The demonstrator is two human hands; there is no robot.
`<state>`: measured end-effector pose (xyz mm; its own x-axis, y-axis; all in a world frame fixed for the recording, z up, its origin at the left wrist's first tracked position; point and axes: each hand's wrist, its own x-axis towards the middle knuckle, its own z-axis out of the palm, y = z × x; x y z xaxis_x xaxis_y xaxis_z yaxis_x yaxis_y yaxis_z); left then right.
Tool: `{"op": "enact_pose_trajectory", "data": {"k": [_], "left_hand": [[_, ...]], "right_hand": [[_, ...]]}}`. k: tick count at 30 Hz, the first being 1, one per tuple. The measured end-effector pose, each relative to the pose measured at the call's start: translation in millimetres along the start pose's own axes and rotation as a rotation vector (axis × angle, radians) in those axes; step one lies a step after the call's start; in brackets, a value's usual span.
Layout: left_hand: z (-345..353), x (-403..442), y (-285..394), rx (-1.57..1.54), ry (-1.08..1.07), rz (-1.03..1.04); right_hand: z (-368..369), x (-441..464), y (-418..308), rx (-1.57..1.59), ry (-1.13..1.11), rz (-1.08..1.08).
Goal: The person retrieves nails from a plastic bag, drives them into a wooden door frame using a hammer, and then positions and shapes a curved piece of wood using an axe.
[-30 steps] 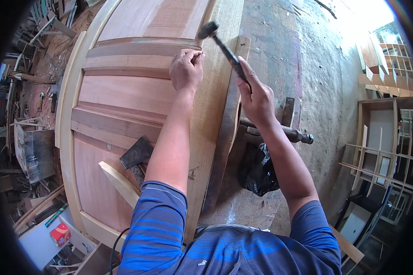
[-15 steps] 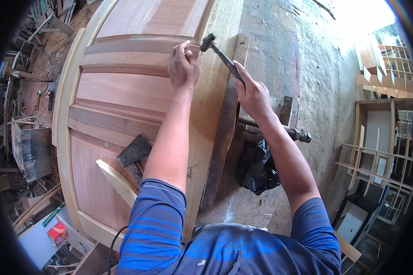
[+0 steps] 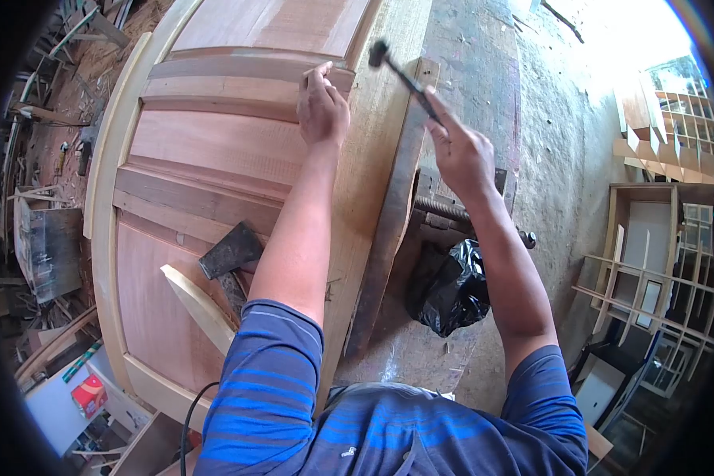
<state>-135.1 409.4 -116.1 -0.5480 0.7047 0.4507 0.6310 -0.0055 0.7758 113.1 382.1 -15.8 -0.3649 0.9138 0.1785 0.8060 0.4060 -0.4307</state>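
Observation:
My right hand [image 3: 462,152] is wrapped round the handle of a hammer [image 3: 403,75]. The hammer's head is raised over the light edge board [image 3: 381,103] of a panelled wooden door [image 3: 206,139]. Closed at the fingertips, my left hand [image 3: 323,107] rests over the end of a door rail, close to that edge board. Whatever is pinched in it is too small or hidden to make out. Left of my left forearm, a dark blocky tool head [image 3: 232,251] and a pale pointed wood strip [image 3: 194,297] lie on the door.
A bench vise [image 3: 444,210] sits right of the door, with a black plastic bag [image 3: 450,289] below it. Wooden frames and lattices [image 3: 650,262] stand at the right. Scrap wood and a red packet [image 3: 89,395] are at the left. A black cable [image 3: 186,428] runs near my left sleeve.
The hammer has lifted away from the door's edge board, up and to the right, with my right hand. My left hand stays at the rail end, its fingers still closed. The view has shifted slightly.

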Motion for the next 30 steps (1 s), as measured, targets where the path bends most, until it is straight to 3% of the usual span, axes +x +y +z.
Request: {"op": "enact_pose_trajectory", "data": {"k": [4, 6, 8, 9, 12, 16, 17, 19, 22, 25, 26, 27, 30], "left_hand": [[3.1, -0.8, -5.1, 0.01, 0.01, 0.04], [4.1, 0.1, -4.9, 0.014, 0.013, 0.058], [5.3, 1.0, -4.0, 0.02, 0.004, 0.049], [2.3, 0.3, -4.0, 0.031, -0.008, 0.039], [8.2, 0.6, -6.0, -0.011, -0.006, -0.042], [5.9, -0.1, -6.4, 0.046, -0.014, 0.004], [7.7, 0.2, -8.7, 0.078, 0.036, 0.087], [3.4, 1.8, -2.4, 0.029, -0.002, 0.044], [3.4, 6.1, -5.1, 0.005, 0.015, 0.051], [6.3, 0.5, -7.0, 0.028, 0.028, 0.057], [5.1, -1.1, -8.9, 0.032, 0.019, 0.04], [5.0, -1.8, -10.1, 0.033, 0.011, 0.029], [2.5, 3.0, -2.9, 0.0, 0.003, 0.01]], "right_hand": [[2.8, 0.2, -17.1, 0.283, 0.455, -0.344], [20.8, -5.0, -8.7, 0.234, 0.39, -0.34], [16.2, -3.5, -5.2, -0.149, -0.188, 0.029], [12.5, 2.8, -8.4, -0.175, -0.206, 0.089], [-0.2, -2.4, -13.5, 0.113, 0.062, -0.083], [13.6, -2.3, -23.0, 0.385, 0.509, -0.326], [30.6, -5.8, -5.1, 0.309, 0.386, -0.334], [14.7, -2.4, -13.2, -0.143, -0.245, 0.065], [-9.7, 4.9, -25.2, 0.013, -0.165, 0.066], [5.1, -2.3, -26.1, 0.338, 0.34, -0.305], [9.7, -4.3, -23.6, 0.311, 0.466, -0.371], [24.5, -4.6, -13.4, 0.328, 0.445, -0.39], [25.9, -8.8, -1.3, -0.091, -0.231, 0.009]]}}
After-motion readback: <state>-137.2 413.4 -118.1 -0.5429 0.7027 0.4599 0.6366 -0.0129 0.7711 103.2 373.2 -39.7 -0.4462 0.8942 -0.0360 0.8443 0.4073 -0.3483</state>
